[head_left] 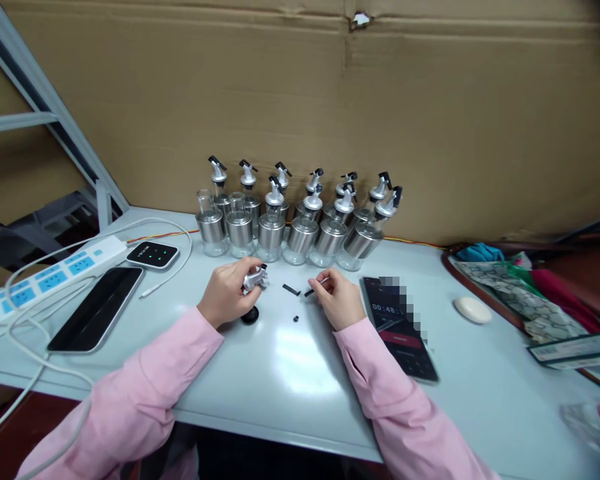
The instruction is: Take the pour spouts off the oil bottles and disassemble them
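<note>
In my left hand (pixel 230 290) is a silver pour spout (pixel 254 279), with thumb and fingers closed round it. Just below that hand a round black stopper (pixel 251 316) rests on the table. My right hand (pixel 339 298) pinches a thin black lever piece (pixel 309 293) at the fingertips. A similar black lever (pixel 291 289) lies flat between the hands. Closer to me is a tiny black cap (pixel 296 319). Behind the hands stand two rows of glass bottles with steel sleeves (pixel 271 230). Most carry silver spouts with black levers; the two at front left, including one bottle (pixel 212 230), have bare necks.
A phone showing a timer (pixel 395 327) lies right of my right hand. On the left are a power strip (pixel 55 277), a black-screened device (pixel 97 310), a small hotspot box (pixel 153 255) and loose white cables. A cream oval object (pixel 473 310) sits at right. Cardboard (pixel 300 100) walls the back.
</note>
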A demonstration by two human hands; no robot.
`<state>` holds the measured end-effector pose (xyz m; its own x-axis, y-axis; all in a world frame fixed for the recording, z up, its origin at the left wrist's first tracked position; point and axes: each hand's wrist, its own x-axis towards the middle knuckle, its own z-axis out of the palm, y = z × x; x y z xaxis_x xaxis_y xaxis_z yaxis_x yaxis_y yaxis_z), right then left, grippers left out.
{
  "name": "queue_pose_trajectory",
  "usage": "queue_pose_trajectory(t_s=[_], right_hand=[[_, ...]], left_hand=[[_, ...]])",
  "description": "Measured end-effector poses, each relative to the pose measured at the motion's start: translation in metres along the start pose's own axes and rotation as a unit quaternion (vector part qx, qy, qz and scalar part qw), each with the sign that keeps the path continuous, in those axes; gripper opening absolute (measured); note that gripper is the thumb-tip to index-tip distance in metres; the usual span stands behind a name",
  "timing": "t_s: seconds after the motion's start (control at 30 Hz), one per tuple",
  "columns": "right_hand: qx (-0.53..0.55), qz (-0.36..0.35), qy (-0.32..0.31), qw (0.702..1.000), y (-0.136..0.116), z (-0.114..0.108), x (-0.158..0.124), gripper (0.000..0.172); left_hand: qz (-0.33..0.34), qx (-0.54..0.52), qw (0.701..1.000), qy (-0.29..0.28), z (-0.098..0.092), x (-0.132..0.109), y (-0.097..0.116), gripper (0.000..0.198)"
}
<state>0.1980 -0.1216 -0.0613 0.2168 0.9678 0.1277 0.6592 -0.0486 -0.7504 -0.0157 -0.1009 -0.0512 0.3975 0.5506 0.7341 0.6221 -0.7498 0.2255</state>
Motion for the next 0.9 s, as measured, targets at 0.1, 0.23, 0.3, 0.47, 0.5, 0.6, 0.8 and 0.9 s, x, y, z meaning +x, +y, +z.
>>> queue_pose_trajectory(t_s=[0.1,0.23,0.3,0.47,0.5,0.6,0.8,0.9], right_hand=[[-0.001,0.000,0.005,1.000,0.000,0.000,0.000,0.014],[-0.028,-0.002,0.002,1.000,0.002,0.000,0.000,0.020],[-0.059,-0.012,0.010,0.998,0.003,0.001,-0.001,0.023],[-0.132,-0.038,-0.018,0.990,0.008,0.003,-0.001,0.019],[-0.138,-0.041,-0.027,0.989,0.009,0.004,-0.001,0.017],[-0.146,-0.069,-0.038,0.986,0.012,0.006,-0.001,0.011],[-0.130,-0.130,-0.049,0.982,0.013,0.011,-0.001,0.018],[-0.125,-0.154,-0.059,0.978,0.015,0.014,-0.002,0.031]], left_hand=[[0.004,0.008,1.000,-0.006,0.001,0.000,0.000,0.025],[0.009,0.013,1.000,-0.010,0.001,0.000,0.000,0.025],[0.008,0.014,1.000,-0.015,0.000,0.001,0.002,0.024],[0.007,0.014,0.999,-0.032,0.000,0.002,0.003,0.023],[0.007,0.013,0.999,-0.033,0.000,0.002,0.003,0.023],[0.008,0.012,0.999,-0.034,0.000,0.001,0.003,0.023],[-0.002,0.017,0.999,-0.041,0.000,0.001,0.005,0.022],[-0.001,0.017,0.999,-0.040,0.000,0.002,0.005,0.021]])
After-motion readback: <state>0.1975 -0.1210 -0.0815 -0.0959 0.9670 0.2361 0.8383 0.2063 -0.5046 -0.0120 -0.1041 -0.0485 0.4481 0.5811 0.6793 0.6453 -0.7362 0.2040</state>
